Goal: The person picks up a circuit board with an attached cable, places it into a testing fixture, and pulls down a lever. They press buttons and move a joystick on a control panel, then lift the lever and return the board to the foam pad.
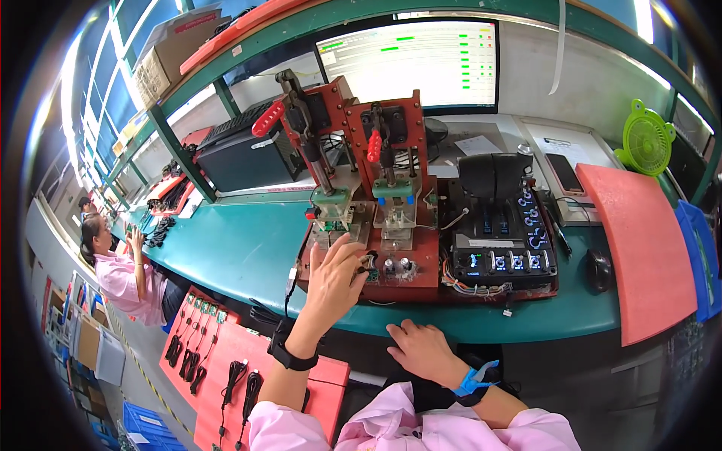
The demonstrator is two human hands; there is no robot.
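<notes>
My left hand is over the front left of a red test fixture, its fingers apart. Its fingertips are close to small dark connectors on the fixture base; whether they touch is hard to see. Above stand two toggle clamps with red handles, the left handle tilted out and the right handle hanging down. Under the left clamp's green block is a small board in a clear holder. My right hand rests at the front edge of the green table, fingers loosely spread, holding nothing.
A black control box with knobs stands right of the fixture. Beyond are a mouse, a phone, pink foam and a green fan. Bundled black cables lie on foam lower left. A co-worker sits far left.
</notes>
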